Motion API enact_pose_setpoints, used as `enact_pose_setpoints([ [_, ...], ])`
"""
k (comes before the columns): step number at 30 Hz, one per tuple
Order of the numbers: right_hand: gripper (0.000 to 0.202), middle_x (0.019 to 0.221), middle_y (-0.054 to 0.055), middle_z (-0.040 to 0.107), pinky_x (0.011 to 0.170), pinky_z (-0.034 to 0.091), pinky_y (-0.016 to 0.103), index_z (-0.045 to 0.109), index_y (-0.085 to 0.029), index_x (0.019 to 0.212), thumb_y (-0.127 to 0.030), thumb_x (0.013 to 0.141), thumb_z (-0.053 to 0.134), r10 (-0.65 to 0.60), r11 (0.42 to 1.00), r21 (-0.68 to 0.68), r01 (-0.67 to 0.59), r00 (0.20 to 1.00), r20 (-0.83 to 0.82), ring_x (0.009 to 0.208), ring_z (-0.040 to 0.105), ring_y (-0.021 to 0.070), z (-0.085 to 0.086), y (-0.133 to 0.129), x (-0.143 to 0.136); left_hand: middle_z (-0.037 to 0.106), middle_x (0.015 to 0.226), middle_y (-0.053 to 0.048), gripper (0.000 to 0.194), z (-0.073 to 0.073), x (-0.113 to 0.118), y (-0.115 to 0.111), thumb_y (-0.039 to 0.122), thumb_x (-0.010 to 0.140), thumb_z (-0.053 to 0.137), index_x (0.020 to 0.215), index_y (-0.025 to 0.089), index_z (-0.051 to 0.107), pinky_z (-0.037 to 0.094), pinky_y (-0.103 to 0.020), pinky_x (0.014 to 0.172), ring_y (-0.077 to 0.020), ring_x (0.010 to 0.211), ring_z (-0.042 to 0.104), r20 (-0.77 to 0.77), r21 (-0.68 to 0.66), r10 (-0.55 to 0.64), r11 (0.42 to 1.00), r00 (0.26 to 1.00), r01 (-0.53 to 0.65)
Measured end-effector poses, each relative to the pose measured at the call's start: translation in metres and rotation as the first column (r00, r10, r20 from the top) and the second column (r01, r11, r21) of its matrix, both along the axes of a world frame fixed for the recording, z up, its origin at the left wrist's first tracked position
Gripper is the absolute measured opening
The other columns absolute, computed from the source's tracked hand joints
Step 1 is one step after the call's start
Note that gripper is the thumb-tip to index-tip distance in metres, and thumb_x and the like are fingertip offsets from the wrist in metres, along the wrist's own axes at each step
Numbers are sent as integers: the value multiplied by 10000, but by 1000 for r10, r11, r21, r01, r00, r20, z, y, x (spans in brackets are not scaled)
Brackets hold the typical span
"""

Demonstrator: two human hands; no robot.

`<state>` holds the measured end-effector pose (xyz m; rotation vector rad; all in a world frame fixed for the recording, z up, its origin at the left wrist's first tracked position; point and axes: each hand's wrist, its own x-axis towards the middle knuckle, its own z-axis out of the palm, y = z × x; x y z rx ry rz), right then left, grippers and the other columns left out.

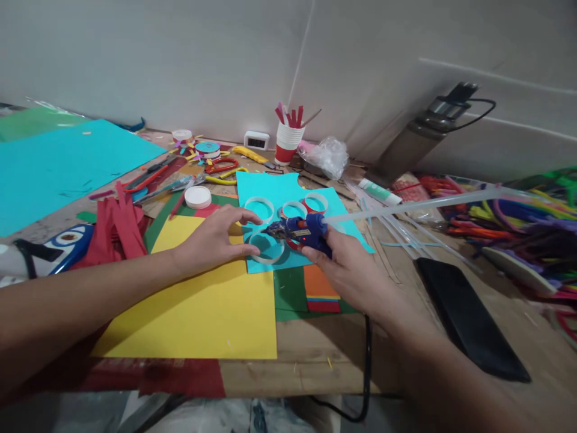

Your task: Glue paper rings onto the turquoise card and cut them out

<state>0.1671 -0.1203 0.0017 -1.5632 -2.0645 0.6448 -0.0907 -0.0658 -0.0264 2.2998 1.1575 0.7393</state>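
Observation:
My right hand [345, 258] grips a blue hot glue gun [311, 231], with a long clear glue stick [406, 205] sticking out of its back. The gun's nozzle points left, over the white paper rings. My left hand [220, 234] has thumb and forefinger spread apart beside the lower ring [267, 261] and the upper ring [259, 199]; whether the fingertips press on them I cannot tell. More rings, one with a red side [315, 203], stand on the cyan sheet [265, 181]. The gun partly hides the lower ring.
Yellow paper [202, 319] lies under my left forearm. Behind are scissors [220, 165], a yellow cutter [250, 154] and a paper cup [288, 144]. A bottle [410, 141], a black case [471, 319] and pipe cleaners [505, 216] are on the right. A black cord [368, 361] hangs in front.

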Motion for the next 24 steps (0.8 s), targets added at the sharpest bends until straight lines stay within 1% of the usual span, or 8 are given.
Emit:
enact_pose_setpoints([
  [4,146,946,82,722,646,432,287,617,-193,1030,-274,943,532,5,1000,7,-6,1000,24,832,659,223,1,-1,-1,716,1140,-43,414,-3,-1,2,482,782,780,1100,234,683,478,-385,954,-254,1084,632,-2,20,-25,999,1000,25],
  [10,131,901,83,704,632,417,295,616,-193,1011,-265,939,532,-9,1000,15,9,999,45,795,643,224,1,-3,-3,723,1140,-53,412,-4,0,3,469,779,788,1091,222,679,467,-423,971,-266,1093,630,-13,13,-38,999,999,38],
  [13,132,908,90,704,627,415,299,611,-195,998,-285,944,530,-29,999,26,27,998,58,790,641,229,-2,-4,-3,724,1134,-59,427,-4,0,3,473,770,792,1092,217,675,475,-432,958,-270,1086,632,-3,-11,-33,999,999,33],
  [18,139,926,94,705,629,416,302,606,-200,1031,-272,947,522,-18,999,31,16,998,58,822,647,237,-7,-5,-3,720,1130,-60,446,-4,-1,4,474,750,802,1095,222,673,496,-427,938,-268,1072,642,20,-57,-24,998,1000,25],
  [21,134,956,113,710,652,427,317,601,-191,1003,-284,949,522,-39,999,23,38,996,80,839,649,251,-8,-4,-4,721,1131,-60,451,-4,0,5,475,744,803,1096,226,671,510,-419,933,-266,1070,653,37,-86,-23,996,999,26],
  [24,136,993,126,712,683,435,326,599,-181,1017,-271,945,527,-42,999,23,40,995,89,874,653,261,-9,-4,-7,730,1115,-63,453,-2,2,5,470,729,814,1076,218,669,522,-416,926,-265,1060,668,52,-109,-19,994,998,24],
])
